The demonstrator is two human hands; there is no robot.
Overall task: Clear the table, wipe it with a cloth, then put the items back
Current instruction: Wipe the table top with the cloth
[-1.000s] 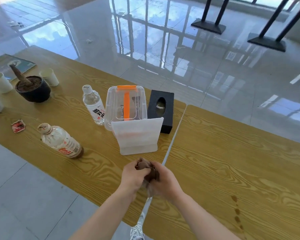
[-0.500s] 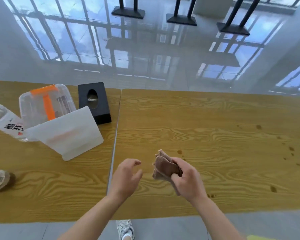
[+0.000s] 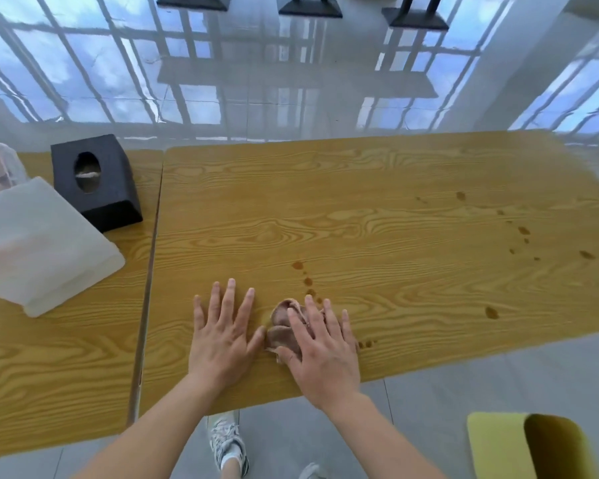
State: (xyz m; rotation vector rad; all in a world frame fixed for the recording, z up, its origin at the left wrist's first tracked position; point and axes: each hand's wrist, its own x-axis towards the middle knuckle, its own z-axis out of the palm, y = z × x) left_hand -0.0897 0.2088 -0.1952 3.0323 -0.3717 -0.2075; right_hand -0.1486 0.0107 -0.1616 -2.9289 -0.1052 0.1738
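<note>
Near the front edge of the right-hand table (image 3: 377,209), our right hand (image 3: 320,354) lies spread flat on a crumpled brownish cloth (image 3: 284,321), fingers extended rather than curled, pressing it to the wood instead of gripping it. Our left hand (image 3: 222,335) rests just beside it, palm down and open on bare wood, with nothing under it or in it. The cloth sits at the near end of a trail of brown drip stains (image 3: 303,273) that runs away from us, and a second scatter of spots lies well off to the right. We judge the cloth to be soft, light and limp; it will bunch and roll under the palm unless we keep the whole hand over it, so flat downward pressure through the palm and fingers suits it better than a pinch at one edge. On the wood-grain laminate it should slide easily. The neighbouring table on the left holds a black tissue box (image 3: 96,181) and a translucent plastic container (image 3: 38,247), set apart from the stained surface, so wiping looks to be the step in hand.
</note>
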